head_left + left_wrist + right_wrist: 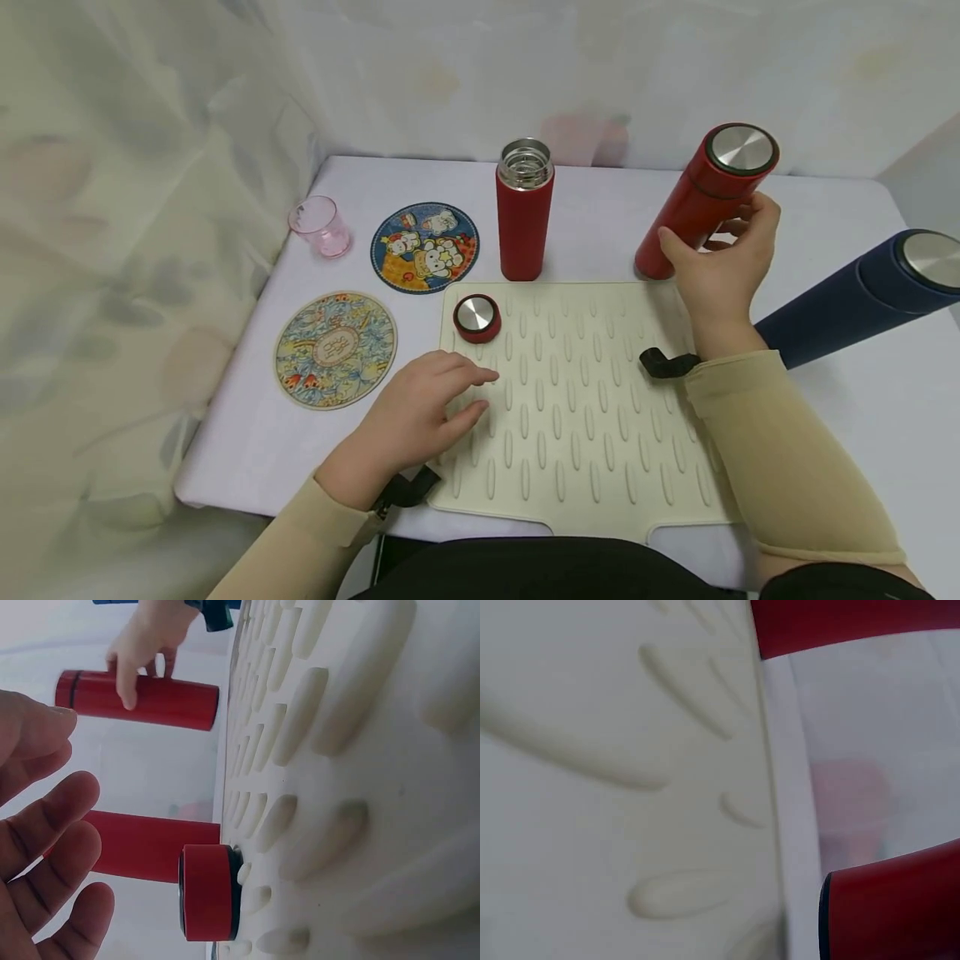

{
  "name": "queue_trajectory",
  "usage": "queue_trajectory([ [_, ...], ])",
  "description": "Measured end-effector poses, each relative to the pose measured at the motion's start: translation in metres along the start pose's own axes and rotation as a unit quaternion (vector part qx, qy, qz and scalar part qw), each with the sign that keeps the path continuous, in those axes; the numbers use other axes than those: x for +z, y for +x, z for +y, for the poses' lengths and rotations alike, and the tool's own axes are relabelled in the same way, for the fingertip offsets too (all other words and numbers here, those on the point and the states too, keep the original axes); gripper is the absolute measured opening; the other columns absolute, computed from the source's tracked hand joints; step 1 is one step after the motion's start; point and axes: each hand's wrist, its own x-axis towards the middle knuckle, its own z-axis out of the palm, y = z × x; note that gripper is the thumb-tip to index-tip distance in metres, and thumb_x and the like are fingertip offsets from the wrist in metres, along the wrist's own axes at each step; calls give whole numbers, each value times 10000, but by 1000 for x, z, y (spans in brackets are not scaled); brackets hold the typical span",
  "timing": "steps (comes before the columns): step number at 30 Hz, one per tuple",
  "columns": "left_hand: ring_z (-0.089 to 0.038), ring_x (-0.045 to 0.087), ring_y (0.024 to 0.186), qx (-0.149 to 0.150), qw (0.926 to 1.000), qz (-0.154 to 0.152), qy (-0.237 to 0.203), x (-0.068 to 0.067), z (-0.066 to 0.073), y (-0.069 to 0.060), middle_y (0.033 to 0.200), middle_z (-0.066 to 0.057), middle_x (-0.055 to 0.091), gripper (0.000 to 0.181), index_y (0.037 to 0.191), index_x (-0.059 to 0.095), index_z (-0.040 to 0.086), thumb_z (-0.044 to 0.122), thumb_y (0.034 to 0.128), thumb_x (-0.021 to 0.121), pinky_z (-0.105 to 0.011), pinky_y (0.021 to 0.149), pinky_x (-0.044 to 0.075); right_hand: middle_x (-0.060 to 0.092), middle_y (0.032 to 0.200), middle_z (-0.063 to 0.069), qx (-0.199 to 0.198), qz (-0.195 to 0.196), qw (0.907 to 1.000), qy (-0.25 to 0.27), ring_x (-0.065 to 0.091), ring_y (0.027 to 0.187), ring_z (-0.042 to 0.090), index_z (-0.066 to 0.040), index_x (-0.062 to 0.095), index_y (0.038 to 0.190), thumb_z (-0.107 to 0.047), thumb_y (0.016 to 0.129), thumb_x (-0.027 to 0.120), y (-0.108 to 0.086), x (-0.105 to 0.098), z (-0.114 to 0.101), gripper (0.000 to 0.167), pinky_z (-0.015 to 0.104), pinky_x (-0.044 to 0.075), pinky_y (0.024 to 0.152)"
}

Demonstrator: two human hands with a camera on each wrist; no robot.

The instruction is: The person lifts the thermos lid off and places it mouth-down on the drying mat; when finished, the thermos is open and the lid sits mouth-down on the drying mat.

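Note:
My right hand (723,271) grips a red thermos bottle (697,208) with a steel-topped lid, thumb and fingers around its body; it leans right in the head view. I cannot tell whether its base touches the table. The right wrist view shows its lower part (892,911), but not the hand. My left hand (420,408) is over the ribbed cream mat (570,458), fingers loosely bent and holding nothing. Just beyond those fingers lies a red bottle lid (477,318), steel face up. Behind the lid, an uncapped red thermos bottle (522,217) stands upright.
A tall dark blue thermos bottle (847,300) stands right, beside my right forearm. Two round patterned coasters, one blue (425,247) and one yellowish (335,350), lie left of the mat. A small pink glass (322,227) is near the table's left edge. A curtain hangs behind.

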Motion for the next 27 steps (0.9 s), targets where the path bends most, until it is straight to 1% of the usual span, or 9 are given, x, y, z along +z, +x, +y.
queue_trajectory([
  [3,-180,732,1088,-19,10000,13,30,0,0,0,1159,23,784,332,1275,803,158,212,953,864,-390,965,607,603,1334,-129,-335,-16,9994,122,546,1174,62,-250,547,1451,-123,817,922,-11,-6,-8,747,251,449,912],
  [6,-183,733,1100,-38,10000,16,20,0,1,1,1171,22,784,333,1277,803,158,214,954,865,-394,976,606,631,1368,-130,-669,-161,9974,219,562,1208,75,-233,556,1453,-90,799,913,-23,-15,-12,758,253,448,901],
  [8,-181,731,1105,-53,10000,2,3,0,2,1,1181,25,785,332,1278,805,157,219,957,864,-394,976,606,642,1388,-128,-899,-341,9949,312,569,1221,94,-213,562,1451,-60,781,901,-32,-22,-13,766,259,439,893],
  [12,-182,727,1125,-79,10000,-27,-17,0,4,4,1206,25,785,337,1289,803,158,232,965,860,-396,989,605,667,1328,-141,-1308,-805,9872,440,591,1190,117,-166,607,1417,1,712,902,-53,-33,-15,782,253,431,870],
  [15,-194,724,1161,-98,10000,-10,0,-3,5,6,1235,12,782,363,1314,794,160,243,966,858,-406,1017,603,668,1286,-178,-1769,-1221,9760,359,598,1186,120,-56,644,1374,2,668,906,-68,-39,-16,755,258,430,860],
  [19,-232,721,1213,-5,9999,164,-8,-9,6,10,1277,-26,773,402,1339,780,140,236,956,861,-437,1052,602,648,1301,-202,-2458,-1810,9521,165,591,1161,91,60,629,1363,-72,642,917,-83,-44,-18,787,264,430,847],
  [23,-241,716,1224,172,9992,352,-58,-18,9,16,1300,-43,768,411,1342,775,119,226,955,858,-445,1062,601,682,1263,-65,-2739,-2309,9336,11,559,1103,57,45,631,1346,-76,624,917,-97,-45,-20,786,258,423,836],
  [25,-231,715,1201,249,9988,422,-84,-23,12,20,1295,-41,767,408,1343,773,115,225,958,852,-433,1044,606,695,1255,41,-2861,-2570,9231,-50,556,1109,64,41,627,1342,-61,630,917,-102,-45,-21,776,261,425,842],
  [27,-233,711,1180,338,9980,522,-116,-29,15,25,1275,-46,768,413,1346,769,105,221,957,849,-430,1028,609,700,1240,105,-3006,-2777,9124,-108,569,1104,80,23,635,1339,-52,622,925,-107,-45,-23,777,252,432,843],
])
